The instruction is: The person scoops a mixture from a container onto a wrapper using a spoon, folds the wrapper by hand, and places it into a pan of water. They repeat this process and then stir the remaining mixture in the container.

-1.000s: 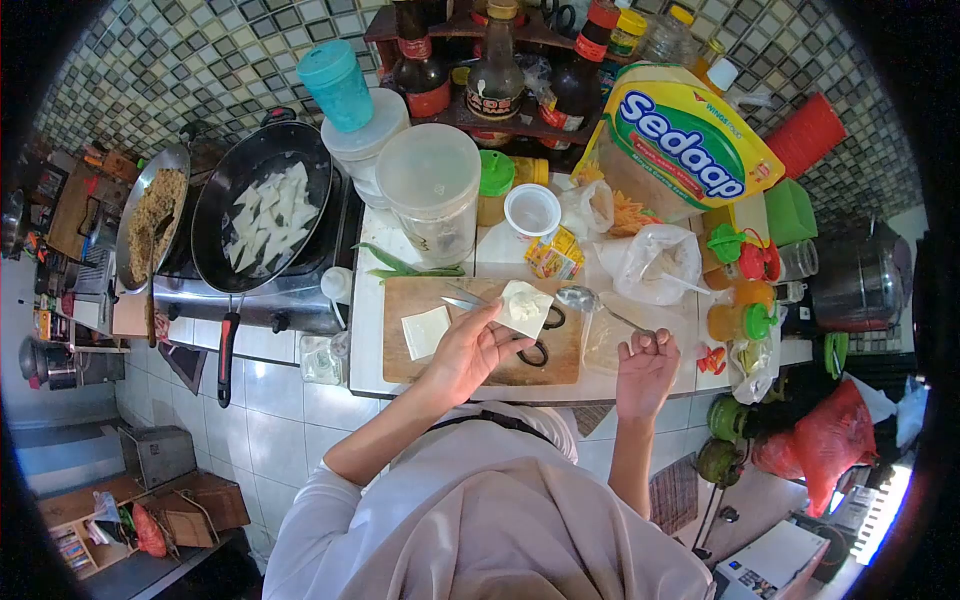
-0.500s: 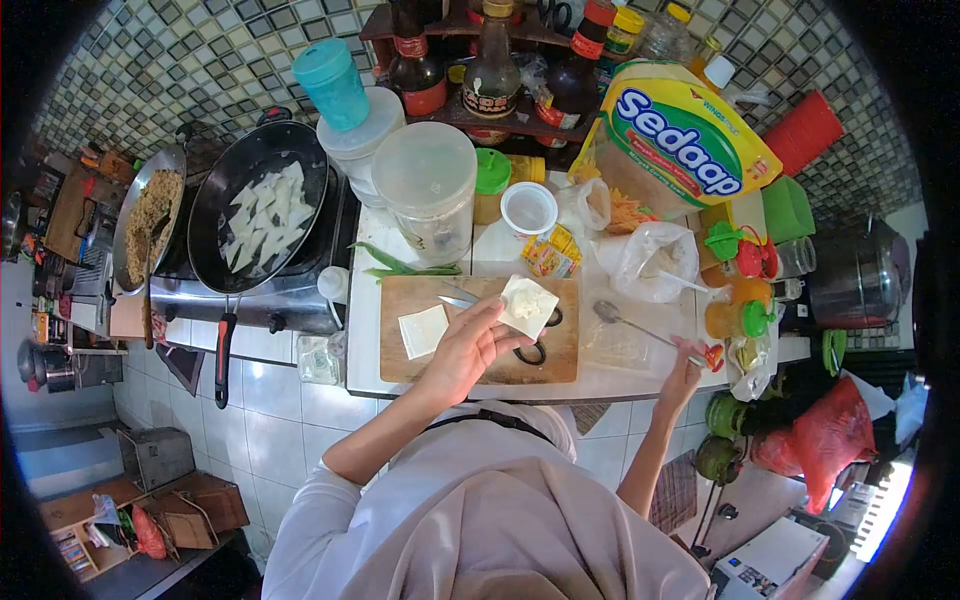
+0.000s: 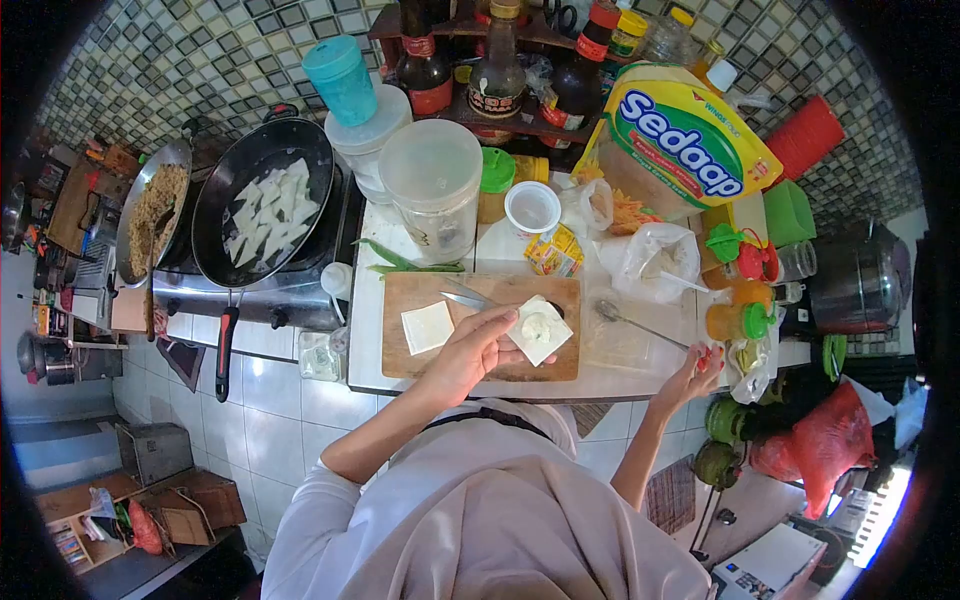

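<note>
My left hand point(image 3: 470, 350) pinches a square white dumpling wrapper point(image 3: 553, 347) by its edge, with a pale creamy dollop in its middle. It hovers over the wooden cutting board point(image 3: 410, 372), where another white square wrapper point(image 3: 428, 327) lies. Scissors point(image 3: 465, 294) rest on the board too, their dark handles mostly hidden behind the held wrapper. At the right, the fingers of my right hand point(image 3: 690, 382) close around a small red piece point(image 3: 703, 357) whose kind I cannot make out. A metal spoon point(image 3: 640, 326) lies with its handle end close to those fingers.
A black pan point(image 3: 205, 245) with white pieces and a pan of brown crumbly food point(image 3: 158, 200) stand on the stove at left. Behind the board are a clear tub point(image 3: 435, 195), a small white cup point(image 3: 532, 208), a plastic bag point(image 3: 650, 262) and a yellow Sedaap pouch point(image 3: 690, 140).
My left hand has lowered the wrapper slightly and moved it right, turning it. My right hand has turned, and the red piece now sits among its fingers.
</note>
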The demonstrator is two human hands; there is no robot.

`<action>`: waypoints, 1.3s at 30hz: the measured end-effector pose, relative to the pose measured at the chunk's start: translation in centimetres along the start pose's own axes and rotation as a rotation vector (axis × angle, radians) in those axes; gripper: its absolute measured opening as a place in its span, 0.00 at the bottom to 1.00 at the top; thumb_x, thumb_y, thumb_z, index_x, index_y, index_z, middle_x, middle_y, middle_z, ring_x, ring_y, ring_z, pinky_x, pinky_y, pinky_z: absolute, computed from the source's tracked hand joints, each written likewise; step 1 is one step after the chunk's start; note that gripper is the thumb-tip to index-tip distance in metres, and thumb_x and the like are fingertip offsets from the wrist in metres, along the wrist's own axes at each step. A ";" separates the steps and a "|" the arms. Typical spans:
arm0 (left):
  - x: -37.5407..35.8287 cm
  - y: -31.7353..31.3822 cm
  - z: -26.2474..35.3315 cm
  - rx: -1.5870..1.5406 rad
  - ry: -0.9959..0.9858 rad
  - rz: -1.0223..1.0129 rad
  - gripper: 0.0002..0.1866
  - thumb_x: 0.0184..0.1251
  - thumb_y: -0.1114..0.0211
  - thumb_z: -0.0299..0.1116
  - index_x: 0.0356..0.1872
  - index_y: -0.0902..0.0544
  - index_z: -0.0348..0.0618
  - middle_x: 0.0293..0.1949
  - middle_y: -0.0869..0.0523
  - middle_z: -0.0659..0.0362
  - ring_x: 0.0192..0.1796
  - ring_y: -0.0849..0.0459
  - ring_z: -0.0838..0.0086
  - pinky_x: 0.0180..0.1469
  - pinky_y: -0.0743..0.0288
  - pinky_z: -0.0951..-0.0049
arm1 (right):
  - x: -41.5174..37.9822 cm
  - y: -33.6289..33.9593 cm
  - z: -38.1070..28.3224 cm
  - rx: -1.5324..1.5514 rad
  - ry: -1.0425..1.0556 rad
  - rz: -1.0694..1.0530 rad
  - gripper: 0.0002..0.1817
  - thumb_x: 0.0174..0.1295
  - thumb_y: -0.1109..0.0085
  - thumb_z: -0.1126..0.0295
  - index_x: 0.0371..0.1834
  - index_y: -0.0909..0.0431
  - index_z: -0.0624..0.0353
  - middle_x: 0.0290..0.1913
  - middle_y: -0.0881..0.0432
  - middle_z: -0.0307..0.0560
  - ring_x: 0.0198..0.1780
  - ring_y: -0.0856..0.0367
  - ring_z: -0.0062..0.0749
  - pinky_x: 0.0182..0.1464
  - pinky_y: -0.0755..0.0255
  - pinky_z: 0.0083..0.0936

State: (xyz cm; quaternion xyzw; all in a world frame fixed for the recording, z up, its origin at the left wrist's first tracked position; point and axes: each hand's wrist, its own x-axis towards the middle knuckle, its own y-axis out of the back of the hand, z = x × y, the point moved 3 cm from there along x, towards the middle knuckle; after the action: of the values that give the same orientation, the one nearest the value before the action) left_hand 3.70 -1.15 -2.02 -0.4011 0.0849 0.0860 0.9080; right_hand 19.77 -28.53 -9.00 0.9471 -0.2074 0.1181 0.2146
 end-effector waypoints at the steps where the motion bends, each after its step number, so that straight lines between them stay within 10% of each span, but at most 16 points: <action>1: 0.0 0.0 0.0 0.000 -0.002 0.001 0.23 0.67 0.56 0.39 0.53 0.34 0.27 0.49 0.25 0.47 0.49 0.23 0.58 0.56 0.33 0.60 | -0.4 0.1 -1.7 -0.060 0.186 0.051 0.19 0.51 0.42 0.70 0.48 0.31 0.58 0.44 0.31 0.46 0.49 0.39 0.40 0.50 0.43 0.31; 3: 0.0 -0.1 -0.3 -0.020 0.023 0.021 0.22 0.67 0.56 0.37 0.53 0.35 0.27 0.48 0.24 0.46 0.46 0.21 0.58 0.55 0.32 0.66 | -1.7 0.3 -5.2 -0.121 0.372 0.102 0.21 0.48 0.39 0.72 0.47 0.31 0.57 0.42 0.31 0.46 0.48 0.38 0.40 0.48 0.41 0.32; 7: 0.1 -0.4 -0.8 0.001 0.064 -0.004 0.22 0.67 0.55 0.38 0.53 0.35 0.28 0.48 0.24 0.48 0.47 0.21 0.62 0.55 0.32 0.68 | -6.4 -1.0 -11.5 0.022 0.773 -0.503 0.19 0.37 0.34 0.76 0.38 0.24 0.54 0.39 0.33 0.46 0.42 0.34 0.37 0.41 0.40 0.30; 12: 0.0 0.4 -1.9 0.007 0.045 0.130 0.22 0.66 0.51 0.39 0.54 0.34 0.31 0.49 0.24 0.52 0.50 0.24 0.71 0.54 0.31 0.72 | -9.7 -2.8 -14.2 0.114 1.131 -0.559 0.13 0.32 0.30 0.69 0.24 0.19 0.38 0.36 0.34 0.39 0.40 0.38 0.35 0.40 0.42 0.31; 31: -0.4 -0.4 -2.6 0.174 -0.016 0.047 0.22 0.69 0.58 0.38 0.56 0.36 0.31 0.52 0.28 0.52 0.52 0.26 0.69 0.57 0.36 0.71 | -9.2 -4.3 -15.8 0.172 0.790 -0.653 0.09 0.34 0.32 0.73 0.23 0.18 0.52 0.28 0.30 0.38 0.35 0.34 0.32 0.37 0.38 0.26; 39: -0.7 -0.4 -1.6 0.678 -0.053 0.072 0.19 0.67 0.52 0.37 0.54 0.30 0.34 0.33 0.22 0.62 0.35 0.29 0.83 0.35 0.34 0.81 | -9.0 -5.4 -15.8 0.229 0.640 -0.693 0.07 0.40 0.35 0.76 0.25 0.20 0.56 0.35 0.21 0.42 0.36 0.28 0.32 0.40 0.37 0.25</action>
State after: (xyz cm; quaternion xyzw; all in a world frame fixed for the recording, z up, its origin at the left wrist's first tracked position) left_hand 2.98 -2.71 -2.66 -0.0706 0.0991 0.0951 0.9880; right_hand 12.10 -13.81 0.16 0.8941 0.2109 0.3472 0.1886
